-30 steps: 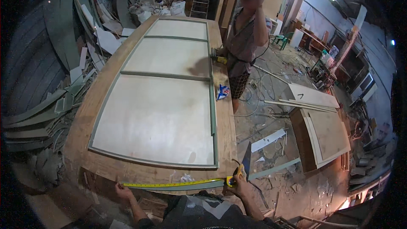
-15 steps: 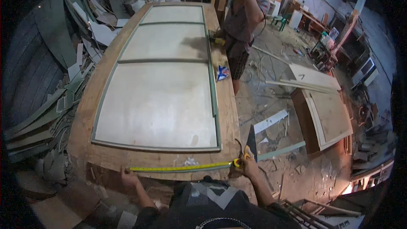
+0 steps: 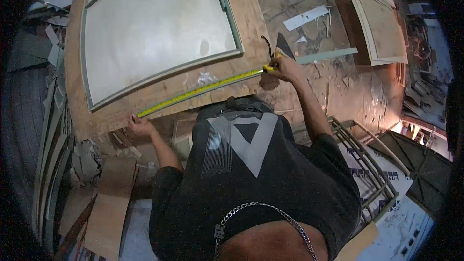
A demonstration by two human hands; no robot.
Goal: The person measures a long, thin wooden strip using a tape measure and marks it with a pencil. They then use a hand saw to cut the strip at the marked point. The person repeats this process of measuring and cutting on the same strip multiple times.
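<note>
Left hand [image 3: 141, 124] pinches the yellow tape end [image 3: 141, 114] — right hand [image 3: 286, 69] grips its case [image 3: 268, 68]

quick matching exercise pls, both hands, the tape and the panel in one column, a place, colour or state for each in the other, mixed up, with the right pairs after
Column one
1. left hand
2. right hand
3. tape
4. panel

Column two
A. bright yellow, pulled out straight
B. at the case end of the tape
C. pale, lying flat
D. at the tape's free end

Right pairs: 1-D, 2-B, 3-A, 4-C
</note>
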